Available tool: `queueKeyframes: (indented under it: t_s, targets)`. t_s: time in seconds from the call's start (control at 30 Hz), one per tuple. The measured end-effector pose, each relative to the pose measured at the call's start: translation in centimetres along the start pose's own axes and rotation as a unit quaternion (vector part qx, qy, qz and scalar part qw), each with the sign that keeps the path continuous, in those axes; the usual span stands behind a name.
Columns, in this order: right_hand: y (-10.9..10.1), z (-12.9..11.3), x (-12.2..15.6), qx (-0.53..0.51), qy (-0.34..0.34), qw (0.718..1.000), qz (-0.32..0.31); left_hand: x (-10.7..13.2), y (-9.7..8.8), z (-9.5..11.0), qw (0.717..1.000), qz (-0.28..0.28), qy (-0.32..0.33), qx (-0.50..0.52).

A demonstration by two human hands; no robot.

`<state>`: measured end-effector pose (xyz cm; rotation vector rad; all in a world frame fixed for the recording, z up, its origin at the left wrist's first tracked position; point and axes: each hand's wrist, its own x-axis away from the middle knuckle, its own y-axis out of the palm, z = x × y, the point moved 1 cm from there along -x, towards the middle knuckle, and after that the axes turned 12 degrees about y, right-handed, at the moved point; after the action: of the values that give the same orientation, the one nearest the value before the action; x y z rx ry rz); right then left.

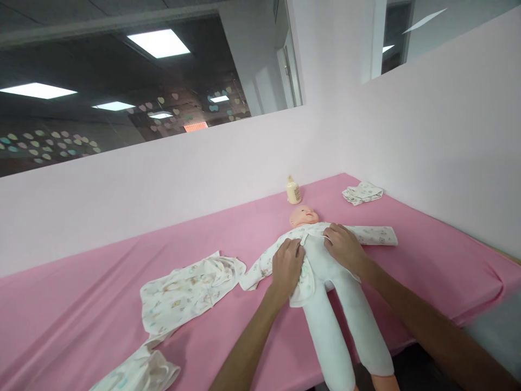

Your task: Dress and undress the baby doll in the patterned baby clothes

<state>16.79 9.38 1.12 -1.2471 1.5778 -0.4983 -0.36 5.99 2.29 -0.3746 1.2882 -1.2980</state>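
A baby doll point(330, 304) lies on its back on the pink table cover point(101, 282), head point(303, 215) toward the wall, white cloth legs hanging over the near edge. It wears a white patterned top point(374, 234), open at the front. My left hand point(287, 265) rests on the left flap of the top at the doll's chest, fingers curled and pinching the fabric edge. My right hand point(342, 247) grips the right flap next to a thin tie string.
A small cream bottle point(293, 190) stands near the wall behind the doll's head. A folded patterned cloth point(362, 193) lies at the far right. Patterned baby trousers point(179, 304) are spread out left of the doll. Pale partition walls close in the back and right.
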Motion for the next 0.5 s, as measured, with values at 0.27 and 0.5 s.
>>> queueKeyframes:
  t_s: [0.27,0.5]
  targets:
    - [0.3,-1.4,0.4,-0.241,0.029,0.970,0.004,-0.3,0.0,-0.9,0.996,0.028,0.048,0.064]
    - [-0.3,-1.8,0.6,-0.334,0.094,0.938,-0.006,-0.5,0.6,-0.3,0.996,0.071,0.040,0.048]
